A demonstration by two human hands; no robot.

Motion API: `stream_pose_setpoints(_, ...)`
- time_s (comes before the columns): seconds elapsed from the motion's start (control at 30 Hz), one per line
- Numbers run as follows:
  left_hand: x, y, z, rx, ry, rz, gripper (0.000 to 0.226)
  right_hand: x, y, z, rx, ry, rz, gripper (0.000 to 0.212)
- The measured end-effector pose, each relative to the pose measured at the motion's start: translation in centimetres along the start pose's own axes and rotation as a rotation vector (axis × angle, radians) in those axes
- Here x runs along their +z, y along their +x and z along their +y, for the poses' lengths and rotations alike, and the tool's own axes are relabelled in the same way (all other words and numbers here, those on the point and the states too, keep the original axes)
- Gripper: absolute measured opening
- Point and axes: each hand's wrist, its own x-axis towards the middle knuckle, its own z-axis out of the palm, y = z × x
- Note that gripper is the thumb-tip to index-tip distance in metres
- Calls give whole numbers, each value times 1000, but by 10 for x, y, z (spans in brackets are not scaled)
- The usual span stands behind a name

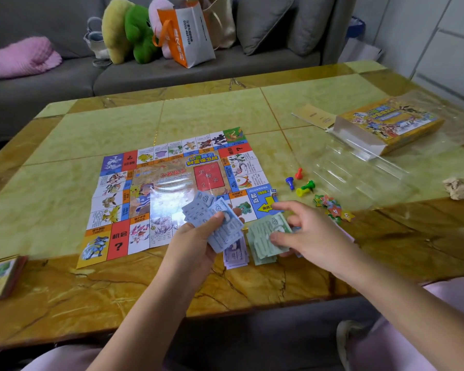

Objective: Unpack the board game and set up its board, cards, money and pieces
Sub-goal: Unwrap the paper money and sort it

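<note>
From the head view, the board (158, 188) lies unfolded and flat on the counter (252, 285), and I place everything else by it. The left hand (196, 236) hovers over the board's near right corner, thumb on top and fingers (237, 211) curled under a loose fan of blue notes (223, 220), which it holds. Just off that same corner, the right hand (306, 231) is curled onto a stack of green notes (260, 239) lying on the counter, thumb lifted clear. It seems to grip the top sheets rather than merely press them. A small heap of purple notes (235, 257) lies against the board's near edge between the two hands. This paper money looks thin, light and floppy, and the sheets likely slide over each other. I judge it best taken at a short edge in a thumb-and-finger pinch, squared up before release. Right of the board lie four coloured pawns (302, 184), with a die (273, 192) on its right edge and star tokens (330, 207) a little nearer. Farther right and back sit the box (386, 127) and clear wrapping (359, 167). A card deck (0, 277) lies well left of the board's near corner.
</note>
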Motion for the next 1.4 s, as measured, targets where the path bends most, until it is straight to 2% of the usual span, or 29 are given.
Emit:
stream_pose_setpoints(0.07,0,-1,-1,-40,-38,-31,16,6,1,5,-35,-100,21,64)
stream_pose_setpoints(0.13,3,-3,-1,-78,-72,-88,17,10,0,6,-43,-123,35,63)
stream_pose_setpoints(0.37,11,-8,0,-115,-43,-174,19,14,-8,-5,-64,-177,78,48)
stream_pose_setpoints(0.5,10,-11,2,-106,-59,-183,21,6,-10,-11,-133,-370,149,36)
stream_pose_setpoints(0.7,13,-14,3,-82,-49,-176,22,4,-12,-13,-161,-492,149,20)
stream_pose_setpoints(0.87,16,-13,2,-93,-22,-197,30,3,-13,-14,-188,-480,130,13)
stream_pose_setpoints(0.97,14,-16,9,-41,22,-228,34,-4,-12,-14,-258,-468,185,13)
stream_pose_setpoints(1.03,13,-20,16,-13,68,-256,36,-11,-11,-16,-323,-335,226,14)
stream_pose_setpoints(1.07,13,-21,17,-15,75,-267,37,-15,-12,-18,-349,-241,207,18)
stream_pose_setpoints(1.17,17,-23,12,-62,104,-283,34,-19,-14,-23,-411,-199,37,65)
stream_pose_setpoints(1.23,21,-25,5,-102,140,-284,36,-16,-15,-24,-409,-165,-29,73)
stream_pose_setpoints(1.3,25,-27,0,-139,189,-323,36,-14,-13,-24,-347,-6,-28,58)
stream_pose_setpoints(1.4,28,-32,-5,-218,296,-436,29,-18,-9,-23,-261,122,19,18)
